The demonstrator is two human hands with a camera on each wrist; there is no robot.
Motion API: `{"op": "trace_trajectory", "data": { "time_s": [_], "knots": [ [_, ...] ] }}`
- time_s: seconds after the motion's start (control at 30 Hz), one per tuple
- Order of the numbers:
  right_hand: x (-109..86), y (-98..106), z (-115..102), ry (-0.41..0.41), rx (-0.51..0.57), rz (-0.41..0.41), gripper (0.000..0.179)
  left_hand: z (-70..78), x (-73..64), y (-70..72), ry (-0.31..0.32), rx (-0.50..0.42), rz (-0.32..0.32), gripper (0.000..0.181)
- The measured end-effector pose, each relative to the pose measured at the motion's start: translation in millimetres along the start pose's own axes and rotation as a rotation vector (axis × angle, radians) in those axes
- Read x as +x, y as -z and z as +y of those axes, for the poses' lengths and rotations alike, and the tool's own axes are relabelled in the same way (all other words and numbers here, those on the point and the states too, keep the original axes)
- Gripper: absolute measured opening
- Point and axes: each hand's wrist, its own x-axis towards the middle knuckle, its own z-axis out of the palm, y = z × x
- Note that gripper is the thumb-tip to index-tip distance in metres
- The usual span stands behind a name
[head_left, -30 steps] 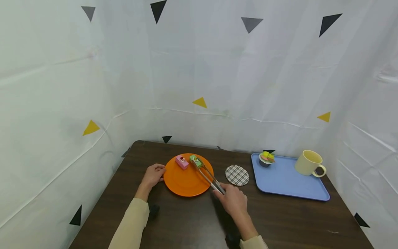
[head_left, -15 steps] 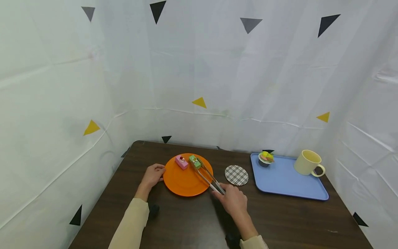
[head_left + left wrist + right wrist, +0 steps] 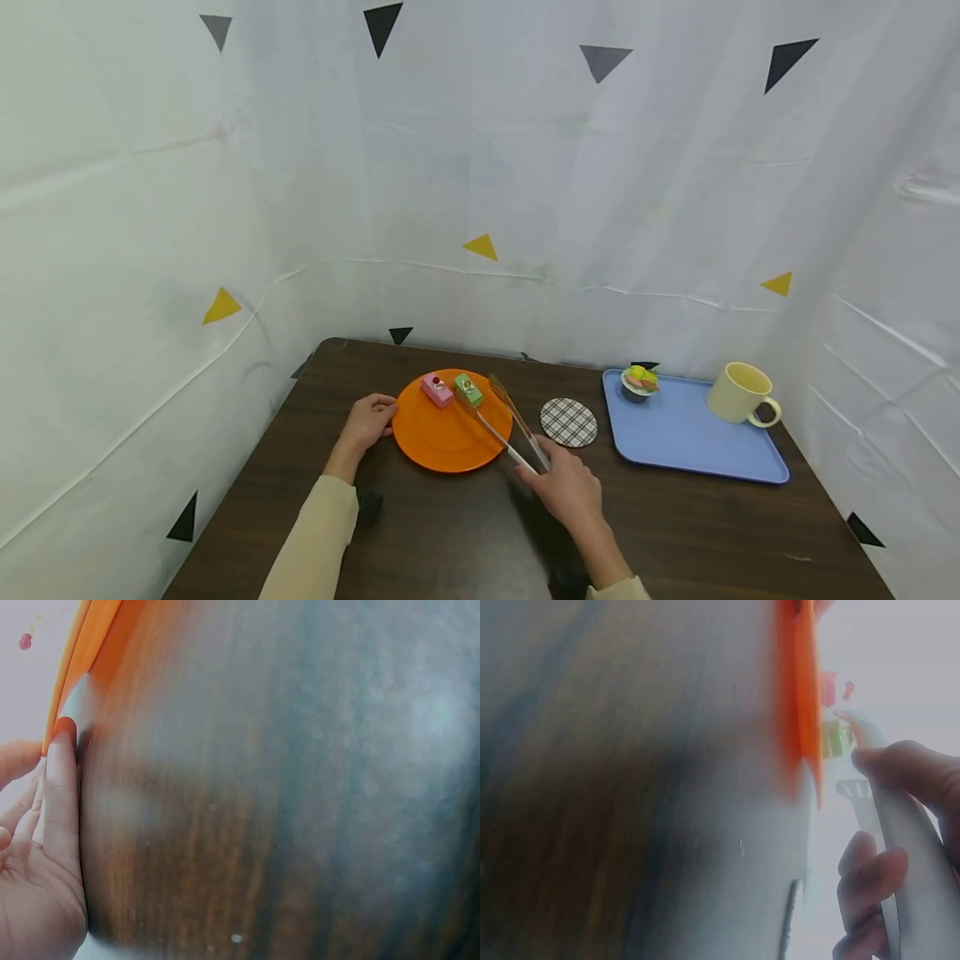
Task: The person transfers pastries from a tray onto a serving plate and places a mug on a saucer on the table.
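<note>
My left hand [image 3: 367, 423] pinches the left rim of an orange plate [image 3: 442, 446]; in the left wrist view the thumb lies above the rim and a finger below it. A pink toy cake [image 3: 437, 390] and a green toy cake [image 3: 468, 389] sit side by side at the plate's back. My right hand [image 3: 567, 483] grips metal tongs [image 3: 491, 432] by the handles, thumb on one side and curled fingers on the other. The tong arms are spread: one tip is at the green cake's near edge, the other out past the plate's right rim.
A round checked coaster [image 3: 568, 422] lies right of the plate. Farther right, a blue tray [image 3: 697, 457] carries a toy cupcake [image 3: 639, 384] with a yellow top and a cream mug [image 3: 741, 393]. A white curtain [image 3: 637, 167] rises behind the dark table [image 3: 450, 542].
The tongs have opened: their right arm has swung right, away from the green cake, which stays on the plate. My left hand keeps its hold on the plate rim.
</note>
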Motion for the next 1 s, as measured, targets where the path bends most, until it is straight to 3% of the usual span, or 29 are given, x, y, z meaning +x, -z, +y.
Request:
{"op": "trace_trajectory", "data": {
  "time_s": [0.7,1.0],
  "knots": [
    [-27.1,44,55,-0.086,-0.002,0.080,0.066,3.7,-2.7,1.9,0.015,0.010,-0.005,0.038],
    [-34.3,60,89,-0.168,0.002,0.077,0.089,3.6,-0.9,-0.2,0.022,0.015,-0.008,0.038]
  ]
}}
